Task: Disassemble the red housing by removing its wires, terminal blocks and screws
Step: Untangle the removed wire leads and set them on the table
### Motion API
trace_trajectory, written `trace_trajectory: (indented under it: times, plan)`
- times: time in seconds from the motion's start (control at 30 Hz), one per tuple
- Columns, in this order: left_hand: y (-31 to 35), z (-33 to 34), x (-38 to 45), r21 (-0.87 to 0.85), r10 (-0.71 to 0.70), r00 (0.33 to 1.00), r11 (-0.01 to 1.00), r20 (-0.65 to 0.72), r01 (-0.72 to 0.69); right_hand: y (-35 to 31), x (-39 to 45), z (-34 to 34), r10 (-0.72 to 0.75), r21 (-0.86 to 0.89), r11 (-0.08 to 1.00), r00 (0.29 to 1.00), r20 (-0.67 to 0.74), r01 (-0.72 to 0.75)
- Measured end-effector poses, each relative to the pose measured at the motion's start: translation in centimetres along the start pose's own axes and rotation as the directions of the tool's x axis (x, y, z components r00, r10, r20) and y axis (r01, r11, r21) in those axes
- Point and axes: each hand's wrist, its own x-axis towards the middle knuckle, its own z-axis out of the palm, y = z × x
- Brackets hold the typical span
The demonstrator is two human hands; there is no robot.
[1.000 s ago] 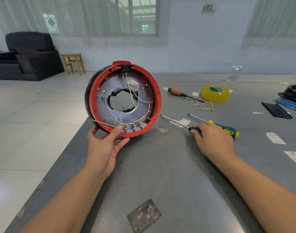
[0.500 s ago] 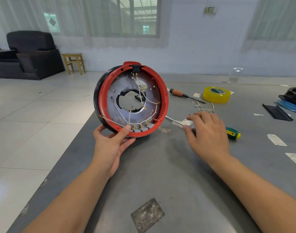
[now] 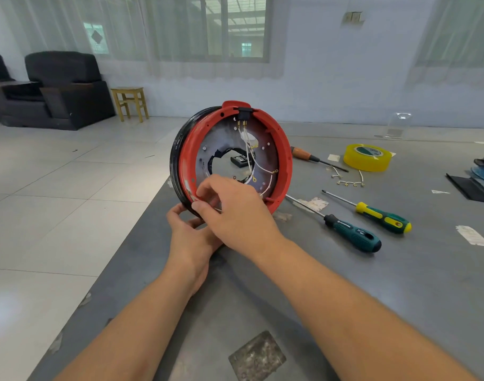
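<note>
The red housing (image 3: 286, 160) stands on edge on the grey table (image 3: 331, 298), its open side facing me, with a black ring behind it. White wires (image 3: 258, 166) run from a black connector (image 3: 243, 112) at the top down across the grey inner plate. My left hand (image 3: 187, 237) grips the lower rim from beneath. In front of the lower left of the housing, my right hand (image 3: 232, 213) has its thumb and forefinger pinching a white wire at the rim. The terminal blocks are hidden behind it.
Two green-handled screwdrivers (image 3: 351, 235) (image 3: 381, 217) lie right of the housing. An orange-handled one (image 3: 301, 153), yellow tape (image 3: 367, 158) and a loose wire with terminals (image 3: 348, 182) lie farther back. Black and blue parts (image 3: 472, 185) sit at the right edge. The table's left edge runs diagonally beside my left arm.
My right hand left the dark green screwdriver on the table and moved left to the housing's lower rim, where it now pinches a wire. The left hand kept its hold.
</note>
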Motion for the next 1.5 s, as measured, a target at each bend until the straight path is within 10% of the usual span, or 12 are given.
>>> trace_trajectory:
  times: [0.53, 0.73, 0.97, 1.27, 1.5]
  plan:
    - [0.2, 0.2, 0.3, -0.206, -0.038, 0.999, 0.978, 0.033, 0.044, 2.8, 2.3, -7.1, 0.352, 0.615, 0.789, 0.819, -0.453, 0.001]
    - [0.4, 0.2, 0.3, -0.253, -0.06, 0.998, 0.965, 0.01, 0.061, 6.5, -0.7, -6.9, 0.329, 0.202, 0.939, 0.895, -0.3, -0.278]
    - [0.8, 0.2, 0.2, -0.275, -0.127, 0.992, 0.955, -0.023, 0.116, 9.2, -3.7, -6.3, 0.101, -0.318, 0.945, 0.994, 0.05, -0.08]
    - [0.8, 0.0, 0.2, -0.095, -0.16, 0.987, 0.983, -0.031, 0.156, 9.5, -4.4, -5.7, 0.037, -0.328, 0.945, 0.997, 0.067, -0.013]
    - [1.6, -1.5, -0.4, 0.583, 0.098, 0.991, 0.812, -0.087, -0.029, 9.3, -5.1, -5.5, 0.062, -0.243, 0.97, 0.988, 0.14, -0.027]
